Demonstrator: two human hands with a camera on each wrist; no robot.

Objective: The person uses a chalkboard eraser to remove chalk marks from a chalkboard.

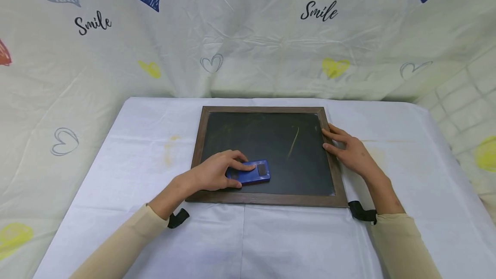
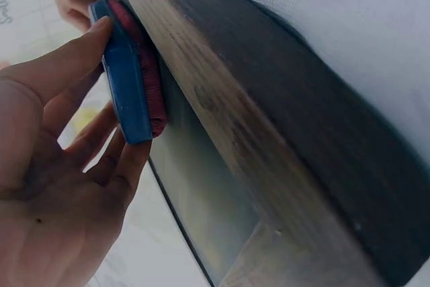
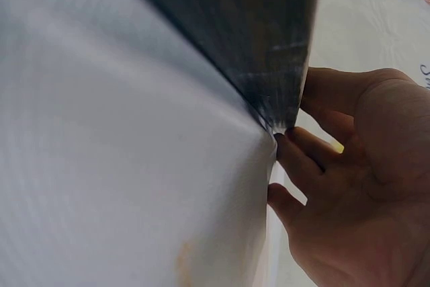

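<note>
From the head camera, we see a chalkboard [image 1: 271, 141] in a brown wooden frame [image 1: 267, 200], lying on a desk [image 1: 294, 231] draped in white cloth [image 1: 217, 244], its far side close to the desk's far edge. The left hand [image 1: 218, 167] grips a blue eraser [image 1: 253, 176] on the chalkboard, left of the middle and close to its near edge. Well apart from it, the right hand [image 1: 350, 152] rests with extended fingers on the frame's right edge. We also find a thin yellow chalk line [image 1: 293, 142] right of the chalkboard's middle, and a backdrop [image 1: 255, 20] of hearts behind the desk

From the left wrist, we see the eraser held between thumb and fingers, its red pad [image 2: 152, 89] facing the chalkboard; part of the right hand shows beyond

From the right wrist, we see the right hand's fingers spread at the frame's side, lower fingertips against the cloth, upper ones partly hidden behind the wood
</note>
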